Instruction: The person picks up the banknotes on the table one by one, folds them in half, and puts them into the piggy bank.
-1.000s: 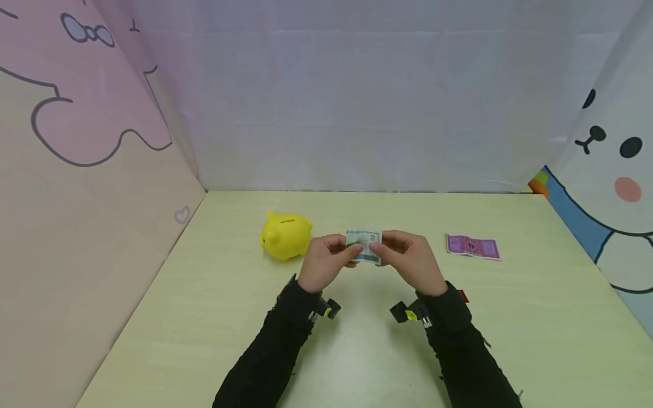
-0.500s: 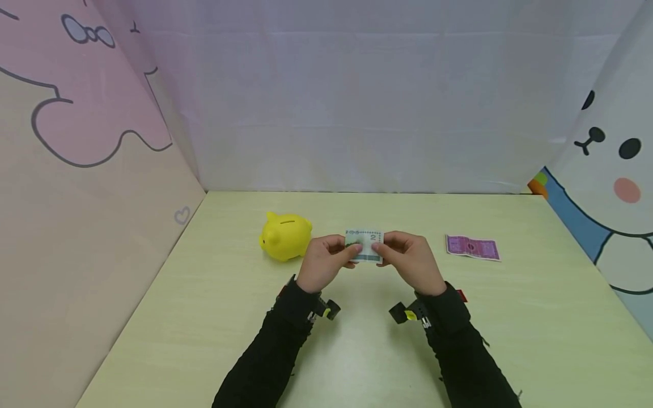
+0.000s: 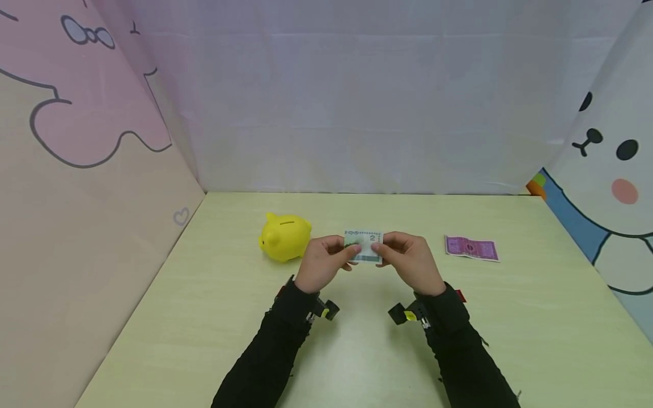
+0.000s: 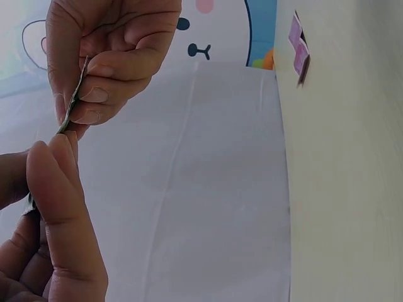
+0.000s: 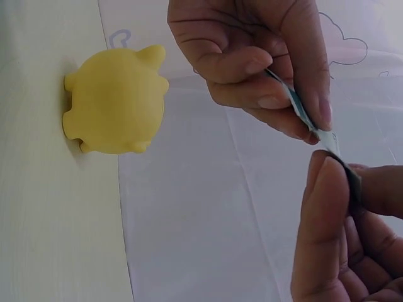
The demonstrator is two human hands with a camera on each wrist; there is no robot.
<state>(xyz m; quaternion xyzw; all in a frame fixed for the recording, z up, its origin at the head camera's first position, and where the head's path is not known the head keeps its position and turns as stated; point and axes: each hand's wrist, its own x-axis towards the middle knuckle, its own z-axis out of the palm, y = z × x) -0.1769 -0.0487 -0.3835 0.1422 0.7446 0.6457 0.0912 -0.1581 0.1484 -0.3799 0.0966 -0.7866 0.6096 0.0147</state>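
Behind everything, a white backdrop (image 3: 357, 107). In front of it, spread wide below, a pale table (image 3: 357, 357). Over the table, a left black sleeve (image 3: 255, 360) and a right black sleeve (image 3: 471, 354), angled inward. Beyond those, a left hand (image 3: 319, 265) and a right hand (image 3: 415, 265), neither loose nor spread: each in a narrow pinch, thumb in front, fingers curled behind. To the left, near the left hand, a yellow piggy bank (image 3: 284, 239), upright on the table. To the right, lying on the table well apart from the right hand, a purple banknote (image 3: 471, 249). Smallest in visible area, a green banknote (image 3: 364, 240) marked 2, raised off the table between the hands and gripped at opposite ends. Looks nearly flat from the head view; shows a slight bend, edge-on, from the right wrist. To hold it well, press lightly, level the 2 thumbs and draw outward evenly: enough to ease the bend, too little to risk a tear. Avoid twisting either end.
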